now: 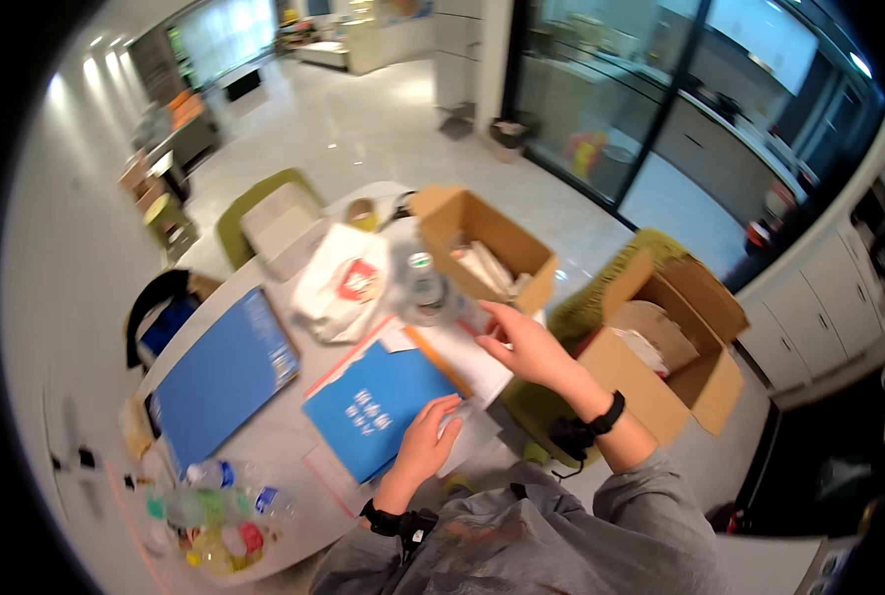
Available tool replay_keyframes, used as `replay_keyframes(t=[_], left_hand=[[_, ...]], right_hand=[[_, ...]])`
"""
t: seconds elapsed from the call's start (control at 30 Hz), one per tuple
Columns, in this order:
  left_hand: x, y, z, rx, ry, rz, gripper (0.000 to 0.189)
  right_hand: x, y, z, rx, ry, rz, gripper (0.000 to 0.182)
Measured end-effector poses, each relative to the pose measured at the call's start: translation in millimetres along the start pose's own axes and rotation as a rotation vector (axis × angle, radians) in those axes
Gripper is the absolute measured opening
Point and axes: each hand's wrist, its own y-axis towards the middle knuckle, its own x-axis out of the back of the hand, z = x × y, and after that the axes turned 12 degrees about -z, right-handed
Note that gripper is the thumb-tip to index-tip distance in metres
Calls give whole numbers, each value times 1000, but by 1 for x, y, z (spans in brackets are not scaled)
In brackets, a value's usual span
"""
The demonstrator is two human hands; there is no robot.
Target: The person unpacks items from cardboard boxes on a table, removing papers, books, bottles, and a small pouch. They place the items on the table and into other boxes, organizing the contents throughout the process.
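Observation:
My right hand reaches over the table's right side, thumb and fingers apart. Its fingertips are beside a blurred pale object; whether they grip it is unclear. Just left of that stands an upright clear plastic bottle. My left hand is at the lower right edge of a blue folder with white writing. Something pale and translucent shows beside the left fingers, and I cannot tell if they hold it. White papers and an orange strip lie along the folder's upper right side.
A large blue flat box lies on the left, with several plastic bottles below it. A white bag and tape roll sit farther back. Open cardboard boxes stand on the table and on a green chair.

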Motion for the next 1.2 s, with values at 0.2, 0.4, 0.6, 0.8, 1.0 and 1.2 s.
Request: replay_keyframes(t=[0.2, 0.4, 0.6, 0.8, 1.0, 1.2], left_hand=[[-125, 53, -50, -408, 88, 279, 31], [-240, 102, -66, -653, 174, 446, 40], [-316, 139, -50, -670, 608, 530, 42], [-347, 129, 1, -607, 664, 437, 19], [-348, 127, -9, -513, 678, 377, 15], [-351, 132, -17, -483, 702, 395, 15]], right_hand=[[149, -127, -104, -455, -590, -170, 42], [190, -222, -186, -742, -819, 89, 47], [174, -224, -247, -613, -803, 378, 28], [218, -172, -246, -541, -355, 856, 54], [226, -83, -329, -499, -363, 877, 56], [87, -80, -457, -407, -131, 724, 29]])
